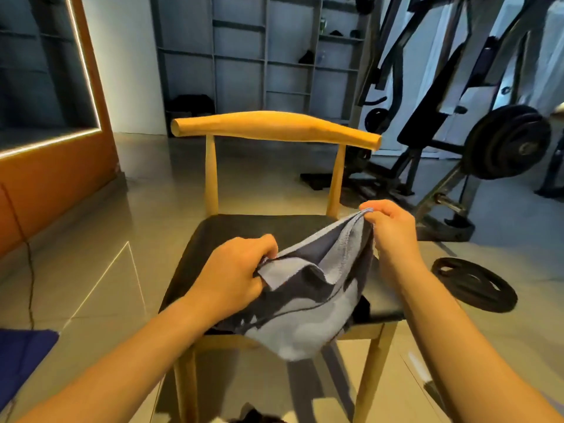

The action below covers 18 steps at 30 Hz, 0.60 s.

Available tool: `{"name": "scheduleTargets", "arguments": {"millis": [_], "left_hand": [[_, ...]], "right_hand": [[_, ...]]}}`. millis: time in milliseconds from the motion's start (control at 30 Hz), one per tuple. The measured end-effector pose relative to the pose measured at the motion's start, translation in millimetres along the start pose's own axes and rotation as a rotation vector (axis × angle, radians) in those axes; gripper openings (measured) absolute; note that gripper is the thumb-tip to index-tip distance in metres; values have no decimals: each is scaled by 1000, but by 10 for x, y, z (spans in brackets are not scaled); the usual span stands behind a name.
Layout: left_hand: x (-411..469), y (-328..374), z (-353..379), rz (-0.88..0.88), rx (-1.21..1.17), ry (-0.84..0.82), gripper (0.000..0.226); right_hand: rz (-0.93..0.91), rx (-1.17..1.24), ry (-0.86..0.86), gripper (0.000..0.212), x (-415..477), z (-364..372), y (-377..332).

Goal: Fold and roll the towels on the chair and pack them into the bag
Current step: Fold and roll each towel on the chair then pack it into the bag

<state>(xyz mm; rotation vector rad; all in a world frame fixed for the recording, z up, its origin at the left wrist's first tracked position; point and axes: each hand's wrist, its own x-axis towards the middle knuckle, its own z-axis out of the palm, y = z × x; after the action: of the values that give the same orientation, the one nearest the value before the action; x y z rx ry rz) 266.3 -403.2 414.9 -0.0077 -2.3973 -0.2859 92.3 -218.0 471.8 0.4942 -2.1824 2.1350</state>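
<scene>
L hand (235,270) pinches one edge of the soft grey terry towel (305,328), fingers curled over a flipped-back corner. R hand (392,227) grips the opposite corner & sits higher. I reckon that's to pull the cloth taut btwn them & open it out for a first fold. Fabric is limp and creased, w/ a stitched hem showing. Its lower part sags over the front edge of the light wooden chair w/ matte black seat (238,233). Dark lump under the towel near R front corner, maybe another towel, can't tell. Dark blue cloth (21,355) on the glossy tiled floor (91,270) at L could be the bag, not sure. Round black weight plate (474,285) lies flat at R.
</scene>
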Motion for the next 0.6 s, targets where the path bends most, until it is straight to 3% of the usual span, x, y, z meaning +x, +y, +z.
{"name": "scheduleTargets", "arguments": {"millis": [200, 367, 533, 600], "left_hand": [[-392, -33, 148, 77, 60, -163, 25], [-497, -125, -1, -7, -13, -266, 15], [-615, -160, -73, -402, -156, -316, 7], [-608, -191, -103, -601, -314, -324, 16]], "right_hand": [[-48, -227, -95, 34, -164, 39, 273], [-91, -334, -151, 37, -192, 102, 258], [-218, -536, -512, 25, -377, 350, 294], [-328, -617, -529, 32, -430, 449, 312]]}}
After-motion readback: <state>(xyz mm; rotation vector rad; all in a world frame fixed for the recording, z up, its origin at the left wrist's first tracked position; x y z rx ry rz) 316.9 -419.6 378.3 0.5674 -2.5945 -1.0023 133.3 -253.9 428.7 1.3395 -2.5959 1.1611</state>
